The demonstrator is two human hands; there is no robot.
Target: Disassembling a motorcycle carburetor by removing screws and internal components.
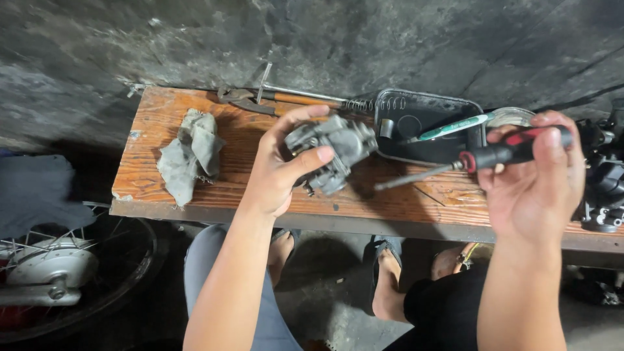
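Person is sitting at a low wooden bench (195, 188), arms reaching in from 6 o'clock. Left hand (276, 172) is holding a grey metal carburetor (338, 146) up over the middle of the bench, thumb and fingers wrapping and pinching its left side; the part is sitting just right of the palm, at about 1 o'clock from it. Right hand (536, 179) is gripping a screwdriver (481, 156) by its black-and-red handle, fingers curling tight round it, thumb lying along the top. The shaft is pointing toward 8 o'clock, tip hanging just short of the carburetor's right side; cannot tell if it is touching.

Behind the carburetor, at 12 to 1 o'clock, a black tray (429, 110) is resting on the bench with a green-and-white toothbrush (455, 127) lying across its rim. A coil spring (370, 104) is lying at the tray's left edge. Pliers (244, 99) and a long orange-handled tool (305, 99) are lying along the bench's far edge at 11 o'clock. A crumpled grey rag (192, 156) is sitting at 9 o'clock, well apart from the left hand. Dark engine parts (604, 175) are crowding the bench's right end at 3 o'clock. A spoked wheel with hub (52, 270) is lying on the floor at 8 o'clock. Feet in sandals (387, 273) are showing under the bench.
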